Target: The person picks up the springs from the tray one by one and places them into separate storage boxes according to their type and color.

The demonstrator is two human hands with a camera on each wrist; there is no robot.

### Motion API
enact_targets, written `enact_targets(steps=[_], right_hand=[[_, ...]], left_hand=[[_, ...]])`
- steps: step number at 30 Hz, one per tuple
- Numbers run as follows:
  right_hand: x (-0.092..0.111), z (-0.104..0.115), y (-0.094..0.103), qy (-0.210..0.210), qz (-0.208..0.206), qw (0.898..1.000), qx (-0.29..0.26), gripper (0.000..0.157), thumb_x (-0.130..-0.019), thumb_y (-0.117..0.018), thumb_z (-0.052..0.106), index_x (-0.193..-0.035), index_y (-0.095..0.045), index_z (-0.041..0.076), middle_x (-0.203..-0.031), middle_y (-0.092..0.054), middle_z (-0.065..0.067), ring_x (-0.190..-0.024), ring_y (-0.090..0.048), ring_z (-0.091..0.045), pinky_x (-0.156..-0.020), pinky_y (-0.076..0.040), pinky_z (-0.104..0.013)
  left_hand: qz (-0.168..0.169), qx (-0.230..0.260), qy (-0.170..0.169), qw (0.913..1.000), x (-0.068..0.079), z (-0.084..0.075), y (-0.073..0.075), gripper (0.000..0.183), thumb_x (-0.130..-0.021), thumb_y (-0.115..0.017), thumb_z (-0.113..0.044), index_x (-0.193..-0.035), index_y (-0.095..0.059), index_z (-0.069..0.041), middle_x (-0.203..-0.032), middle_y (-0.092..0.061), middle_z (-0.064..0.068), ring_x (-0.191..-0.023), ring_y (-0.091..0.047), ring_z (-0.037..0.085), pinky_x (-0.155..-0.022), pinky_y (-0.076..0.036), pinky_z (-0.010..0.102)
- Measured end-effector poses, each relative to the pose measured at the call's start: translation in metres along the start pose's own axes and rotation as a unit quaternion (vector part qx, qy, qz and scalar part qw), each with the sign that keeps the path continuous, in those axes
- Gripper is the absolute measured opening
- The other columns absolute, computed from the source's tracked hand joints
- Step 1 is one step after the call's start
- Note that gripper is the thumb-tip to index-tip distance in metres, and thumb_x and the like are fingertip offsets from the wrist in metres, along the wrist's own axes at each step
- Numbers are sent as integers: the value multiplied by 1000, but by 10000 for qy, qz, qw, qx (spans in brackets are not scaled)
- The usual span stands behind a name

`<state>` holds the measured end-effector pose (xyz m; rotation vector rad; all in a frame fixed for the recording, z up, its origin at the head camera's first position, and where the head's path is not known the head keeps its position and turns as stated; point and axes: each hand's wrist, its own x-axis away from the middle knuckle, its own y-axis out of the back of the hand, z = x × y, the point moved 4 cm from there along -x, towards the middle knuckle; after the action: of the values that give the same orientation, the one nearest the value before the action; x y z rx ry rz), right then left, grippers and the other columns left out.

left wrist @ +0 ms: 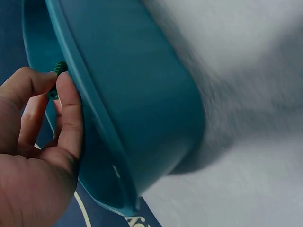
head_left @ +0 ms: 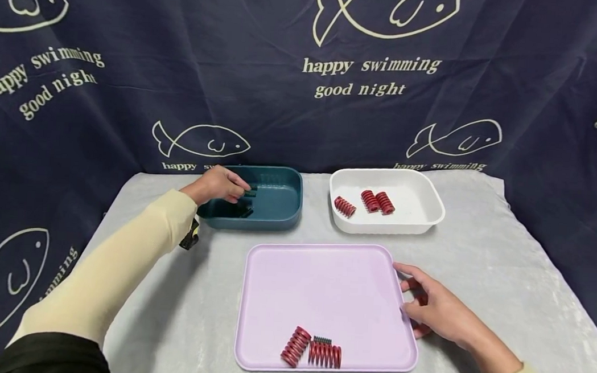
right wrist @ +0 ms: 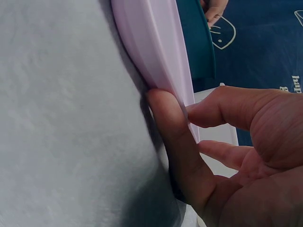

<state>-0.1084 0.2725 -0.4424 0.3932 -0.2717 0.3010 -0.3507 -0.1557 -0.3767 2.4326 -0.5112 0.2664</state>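
Note:
My left hand (head_left: 222,183) reaches into the teal bin (head_left: 286,223), pinching a small dark green coil spring (left wrist: 60,67) between thumb and fingertips. Lower in that bin lies another dark spring (head_left: 246,212). On the other side, my right hand (head_left: 442,309) holds the right edge of a lilac tray (head_left: 323,290), the rim passing between thumb and fingers in the right wrist view. Near the tray's front edge lie two thick red springs, one slanted (head_left: 296,346) and one level (head_left: 325,355). A small green spring (head_left: 322,340) sits just behind the level one.
A white bin (head_left: 385,228) at the back right contains a red spring (head_left: 345,206) at its left and two more red springs (head_left: 377,202) side by side. Grey cloth (head_left: 210,295) covers the table. Behind both bins hangs a navy curtain (head_left: 273,93) with fish prints.

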Motion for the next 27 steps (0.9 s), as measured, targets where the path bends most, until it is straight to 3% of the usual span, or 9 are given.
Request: enact_targets(steps=[7,14,17,22,27], right_hand=[[0,1,-1,-10,-25,10000,16,82,-87,-64,-8,-160,-30,7,-131,-45,-26,-87,-58,-30,-50,-59,-47],[0,0,0,-108,-99,9999,62,83,-86,-65,-8,-160,-31,8,-131,-46,-26,-84,-59,-30,-50,-59,-46],[0,0,-1,-74,-69,9999,38,83,-86,-65,-8,-160,-30,8,-131,-46,-26,-85,-58,-30,-50,-59,-46],[0,0,-1,-20,-22,10000,15,83,-87,-64,-9,-160,-29,8,-131,-45,-26,-87,-58,-30,-49,-59,-46],[0,0,-1,-54,0,10000,-4,83,-87,-64,-8,-160,-28,8,-131,-45,-26,-87,-58,-31,-50,-59,-46]], left_hand=[[47,-121,304,9995,-9,11,1,26,-93,-64,6,-118,-70,14,-114,-71,20,-73,-66,14,-79,-63,34],[191,-75,514,9985,-12,16,-4,27,-93,-62,10,-118,-68,16,-132,-63,27,-80,-70,17,-82,-62,35],[177,-118,616,9979,-11,18,-3,27,-94,-62,9,-120,-68,15,-132,-64,27,-87,-72,22,-84,-62,36],[135,-168,661,9976,-9,18,-1,27,-96,-64,6,-122,-68,13,-110,-73,19,-88,-71,26,-82,-62,37],[183,-150,642,9977,-6,17,2,30,-97,-64,5,-125,-67,13,-82,-67,5,-75,-64,17,-78,-62,34]])
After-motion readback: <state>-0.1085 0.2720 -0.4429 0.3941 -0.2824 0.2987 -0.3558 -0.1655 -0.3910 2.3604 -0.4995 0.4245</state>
